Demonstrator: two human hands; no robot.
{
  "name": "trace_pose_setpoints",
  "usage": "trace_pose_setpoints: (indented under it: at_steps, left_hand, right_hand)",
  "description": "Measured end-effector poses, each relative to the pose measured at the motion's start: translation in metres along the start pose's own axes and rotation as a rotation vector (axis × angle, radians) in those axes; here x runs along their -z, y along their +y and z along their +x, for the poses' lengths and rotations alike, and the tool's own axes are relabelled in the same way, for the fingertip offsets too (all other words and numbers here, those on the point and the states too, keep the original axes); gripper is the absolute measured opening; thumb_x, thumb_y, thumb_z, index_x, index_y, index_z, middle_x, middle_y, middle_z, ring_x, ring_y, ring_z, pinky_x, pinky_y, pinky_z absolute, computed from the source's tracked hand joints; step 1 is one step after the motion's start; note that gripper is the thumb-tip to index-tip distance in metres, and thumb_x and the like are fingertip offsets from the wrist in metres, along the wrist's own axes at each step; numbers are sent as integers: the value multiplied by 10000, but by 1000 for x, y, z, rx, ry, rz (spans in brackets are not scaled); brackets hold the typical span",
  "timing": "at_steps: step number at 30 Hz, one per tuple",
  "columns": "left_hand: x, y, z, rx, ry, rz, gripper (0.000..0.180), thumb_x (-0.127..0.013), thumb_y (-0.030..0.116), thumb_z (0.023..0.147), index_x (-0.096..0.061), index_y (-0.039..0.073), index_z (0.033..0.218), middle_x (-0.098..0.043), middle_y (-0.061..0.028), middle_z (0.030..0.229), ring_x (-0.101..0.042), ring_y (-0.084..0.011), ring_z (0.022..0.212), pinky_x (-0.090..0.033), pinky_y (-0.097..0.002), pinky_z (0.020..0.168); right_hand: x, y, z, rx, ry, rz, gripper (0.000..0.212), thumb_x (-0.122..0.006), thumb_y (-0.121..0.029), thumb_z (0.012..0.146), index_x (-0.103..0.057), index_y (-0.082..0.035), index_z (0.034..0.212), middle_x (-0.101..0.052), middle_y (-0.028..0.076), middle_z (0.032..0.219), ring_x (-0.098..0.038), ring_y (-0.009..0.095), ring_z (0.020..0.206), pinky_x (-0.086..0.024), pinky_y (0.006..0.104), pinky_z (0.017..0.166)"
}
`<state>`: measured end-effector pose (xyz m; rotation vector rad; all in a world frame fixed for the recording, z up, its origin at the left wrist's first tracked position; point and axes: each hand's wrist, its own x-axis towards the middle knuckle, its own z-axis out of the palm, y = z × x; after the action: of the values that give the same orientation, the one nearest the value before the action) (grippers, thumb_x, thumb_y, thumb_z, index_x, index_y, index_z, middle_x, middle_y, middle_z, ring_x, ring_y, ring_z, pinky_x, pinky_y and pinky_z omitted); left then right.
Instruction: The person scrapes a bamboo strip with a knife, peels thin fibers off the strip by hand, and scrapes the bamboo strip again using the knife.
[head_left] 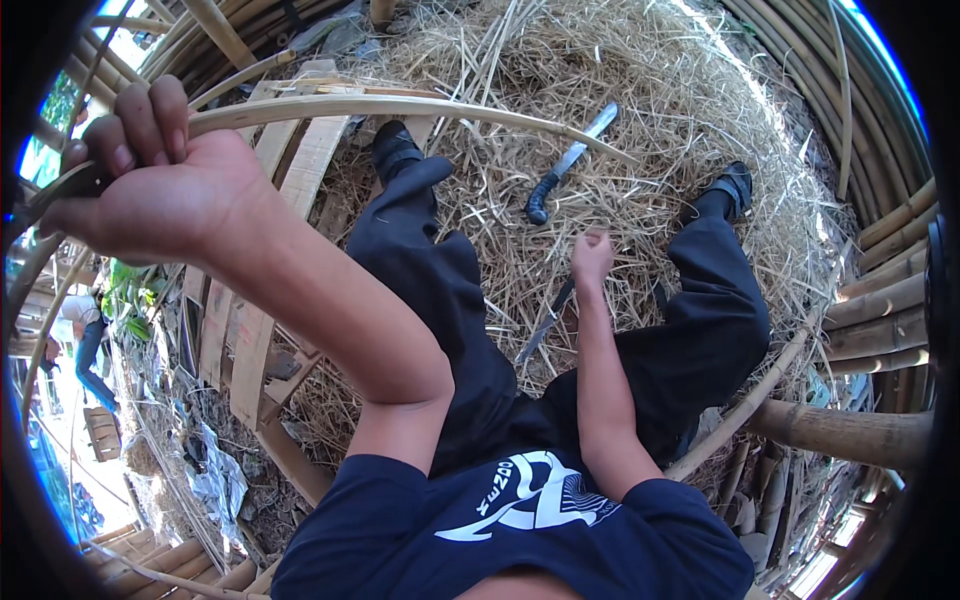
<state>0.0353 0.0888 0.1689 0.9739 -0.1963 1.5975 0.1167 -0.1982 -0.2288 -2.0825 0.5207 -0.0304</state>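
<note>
My left hand is raised at the upper left, its fingers curled round a long, pale bamboo strip. The strip bows to the right above my legs and tapers to a thin tip over the straw. Low between my knees, my right hand is closed; what its fingers hold, if anything, is hidden. Beside that wrist a narrow, dark knife-like blade slants down toward my lap; whether it is held or lying on the straw, I cannot tell. Farther off, a large knife with a dark ribbed handle lies on the straw.
Straw and shavings cover the ground round my feet. A wooden slatted pallet stands by my left leg. Bamboo poles line the right side. Another person is in the distance at the far left.
</note>
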Motion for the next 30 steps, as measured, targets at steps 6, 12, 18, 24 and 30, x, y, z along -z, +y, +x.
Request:
trace_pose_setpoints:
  at_steps: [6, 12, 18, 24, 30]
  left_hand:
    - [12, -20, -1, 222, -1, -325, 596, -147, 548, 991, -432, 118, 691, -285, 32, 518, -200, -87, 416, -190, -246, 393]
    - [-7, -43, -26, 427, 108, -425, 499, -264, 475, 1013, -501, 108, 772, -338, 36, 551, -220, -80, 427, -182, -242, 382]
    - [-4, -74, -38, 621, 75, -523, 385, -364, 395, 994, -506, 88, 812, -393, -5, 547, -262, -104, 421, -217, -256, 400]
    - [-7, -91, -46, 668, 110, -588, 449, -300, 430, 1010, -508, 82, 816, -430, -29, 550, -283, -125, 425, -243, -274, 425]
    - [-15, -90, -45, 662, 155, -529, 501, -282, 529, 995, -459, 102, 799, -399, -33, 515, -303, -130, 405, -265, -288, 423]
  right_hand:
    - [-32, 99, -50, -143, -25, -366, 694, -691, -273, 740, -395, 18, 1296, -571, 284, 1155, -547, 449, 1092, -421, 455, 978]
    - [-23, 86, -30, -206, -178, -478, 523, -730, -274, 719, -532, 13, 1109, -501, 276, 1205, -515, 401, 1125, -436, 461, 933]
    - [4, 14, -51, -164, -222, -383, 895, -628, -99, 758, -105, -34, 1481, -448, 368, 1237, -474, 465, 1170, -403, 472, 978]
    - [42, -38, -56, 57, -216, -455, 883, -584, -60, 772, -50, 6, 1472, -504, 334, 1241, -537, 435, 1117, -418, 441, 974]
    - [82, -83, -80, 206, -493, -219, 575, -509, -17, 801, -354, -11, 1355, -604, 221, 834, -675, 298, 736, -532, 408, 670]
